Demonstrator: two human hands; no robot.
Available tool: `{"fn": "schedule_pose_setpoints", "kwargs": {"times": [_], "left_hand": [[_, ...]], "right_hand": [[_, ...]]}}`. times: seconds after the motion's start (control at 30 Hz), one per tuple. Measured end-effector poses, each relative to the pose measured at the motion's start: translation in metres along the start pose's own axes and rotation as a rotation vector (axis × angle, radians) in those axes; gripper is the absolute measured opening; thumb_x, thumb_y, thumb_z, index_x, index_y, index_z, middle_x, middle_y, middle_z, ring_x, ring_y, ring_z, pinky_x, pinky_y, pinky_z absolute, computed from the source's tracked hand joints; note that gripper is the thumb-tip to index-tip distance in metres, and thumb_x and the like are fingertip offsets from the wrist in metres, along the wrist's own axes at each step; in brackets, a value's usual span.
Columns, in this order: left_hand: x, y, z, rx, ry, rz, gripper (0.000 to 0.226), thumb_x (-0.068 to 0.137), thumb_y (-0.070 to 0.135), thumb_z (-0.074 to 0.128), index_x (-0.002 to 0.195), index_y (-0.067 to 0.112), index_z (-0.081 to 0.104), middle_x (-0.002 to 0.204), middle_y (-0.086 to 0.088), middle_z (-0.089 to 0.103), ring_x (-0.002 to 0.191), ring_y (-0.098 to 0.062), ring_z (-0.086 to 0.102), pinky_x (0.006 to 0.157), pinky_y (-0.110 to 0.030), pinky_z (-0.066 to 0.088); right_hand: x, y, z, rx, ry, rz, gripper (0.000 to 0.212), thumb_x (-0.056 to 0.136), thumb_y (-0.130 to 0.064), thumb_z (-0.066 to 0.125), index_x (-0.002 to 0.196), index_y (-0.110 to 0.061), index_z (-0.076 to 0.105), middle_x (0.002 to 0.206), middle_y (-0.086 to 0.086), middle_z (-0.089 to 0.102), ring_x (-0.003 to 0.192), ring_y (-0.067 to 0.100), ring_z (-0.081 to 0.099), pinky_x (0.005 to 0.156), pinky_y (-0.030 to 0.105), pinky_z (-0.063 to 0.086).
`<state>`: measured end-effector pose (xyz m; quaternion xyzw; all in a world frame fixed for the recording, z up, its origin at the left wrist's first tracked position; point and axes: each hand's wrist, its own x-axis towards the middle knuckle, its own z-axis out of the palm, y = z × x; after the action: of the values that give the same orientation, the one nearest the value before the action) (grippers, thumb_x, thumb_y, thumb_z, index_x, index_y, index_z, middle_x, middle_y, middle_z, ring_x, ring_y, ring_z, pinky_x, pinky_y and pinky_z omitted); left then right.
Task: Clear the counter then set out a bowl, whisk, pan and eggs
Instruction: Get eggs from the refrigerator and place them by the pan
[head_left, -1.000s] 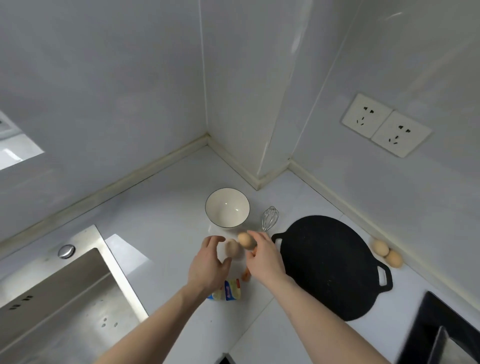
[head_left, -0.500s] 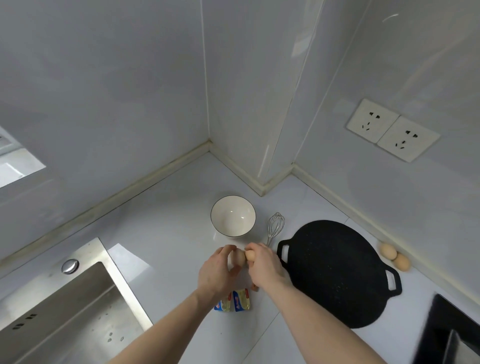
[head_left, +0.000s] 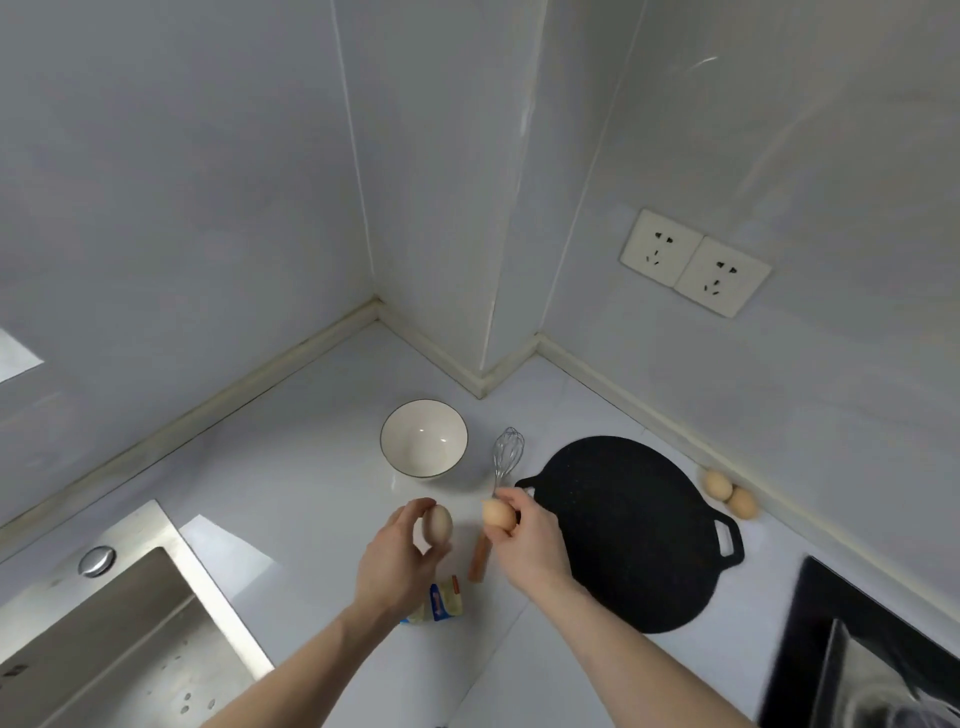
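The hands have drawn apart, left hand (head_left: 397, 564) pinching a pale brown egg (head_left: 438, 525), right hand (head_left: 530, 540) pinching an orange-brown egg (head_left: 497, 514); both probably need gentle setting-down next.

Both bare forearms reach up from the bottom edge and converge toward the middle, the hands held side by side with a small gap between them. The left hand (head_left: 397, 564) is turned thumb-side inward, its fingers and thumb curled round an egg (head_left: 438, 525) that stands at its fingertips, long axis roughly upright. The right hand (head_left: 530, 540) sits slightly farther forward, back of the hand toward the camera, pinching a second egg (head_left: 497, 514) between thumb and fingertips on its inner side. The two eggs are apart, not touching. Both wrists are roughly straight with the forearms.
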<state>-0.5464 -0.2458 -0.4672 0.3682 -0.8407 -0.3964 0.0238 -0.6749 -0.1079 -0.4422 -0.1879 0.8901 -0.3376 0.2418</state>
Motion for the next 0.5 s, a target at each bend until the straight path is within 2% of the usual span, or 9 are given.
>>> {"fn": "schedule_pose_setpoints", "kwargs": {"times": [0.07,0.13,0.2,0.3,0.4,0.5], "left_hand": [[-0.009,0.016,-0.003,-0.04,0.006,0.033,0.046,0.082,0.037,0.076,0.122,0.042,0.054,0.108,0.019,0.063,0.067,-0.004,0.064,0.069,-0.029,0.052],[-0.018,0.039,0.0,-0.093,-0.022,0.076,0.045,0.083,0.035,0.075,0.121,0.043,0.054,0.095,0.019,0.066,0.066,-0.001,0.065,0.066,-0.026,0.051],[-0.024,0.066,0.006,-0.123,-0.067,0.136,0.045,0.084,0.036,0.074,0.122,0.045,0.052,0.089,0.017,0.068,0.067,-0.003,0.066,0.068,-0.028,0.053],[-0.022,0.106,0.025,-0.121,-0.117,0.246,0.047,0.085,0.039,0.075,0.124,0.046,0.05,0.103,0.018,0.063,0.071,-0.005,0.064,0.071,-0.025,0.052],[-0.016,0.145,0.056,-0.112,-0.192,0.327,0.051,0.084,0.041,0.077,0.128,0.043,0.05,0.118,0.02,0.06,0.089,-0.008,0.063,0.083,-0.026,0.054],[-0.009,0.182,0.092,-0.033,-0.259,0.396,0.057,0.085,0.041,0.077,0.135,0.039,0.049,0.131,0.017,0.058,0.11,-0.011,0.061,0.096,-0.035,0.055]], "right_hand": [[-0.014,0.01,-0.022,0.065,0.04,0.005,0.041,0.087,-0.028,0.075,0.125,-0.034,0.062,0.112,-0.011,0.068,0.103,0.013,0.067,0.09,0.033,0.057],[-0.028,0.024,-0.048,0.106,0.08,0.033,0.041,0.086,-0.03,0.076,0.124,-0.035,0.062,0.103,-0.012,0.071,0.091,0.007,0.069,0.086,0.033,0.059],[-0.04,0.038,-0.077,0.129,0.113,0.072,0.042,0.085,-0.032,0.077,0.124,-0.037,0.061,0.093,-0.012,0.07,0.083,0.005,0.069,0.08,0.027,0.059],[-0.05,0.058,-0.117,0.163,0.189,0.122,0.043,0.083,-0.037,0.079,0.122,-0.038,0.06,0.097,-0.019,0.068,0.087,0.0,0.067,0.079,0.018,0.053],[-0.052,0.084,-0.153,0.201,0.279,0.202,0.042,0.084,-0.037,0.078,0.122,-0.03,0.062,0.101,-0.024,0.064,0.093,-0.001,0.064,0.084,0.019,0.05],[-0.052,0.112,-0.182,0.235,0.363,0.317,0.039,0.088,-0.035,0.076,0.122,-0.021,0.062,0.108,-0.009,0.067,0.102,0.011,0.064,0.09,0.028,0.051]]}}
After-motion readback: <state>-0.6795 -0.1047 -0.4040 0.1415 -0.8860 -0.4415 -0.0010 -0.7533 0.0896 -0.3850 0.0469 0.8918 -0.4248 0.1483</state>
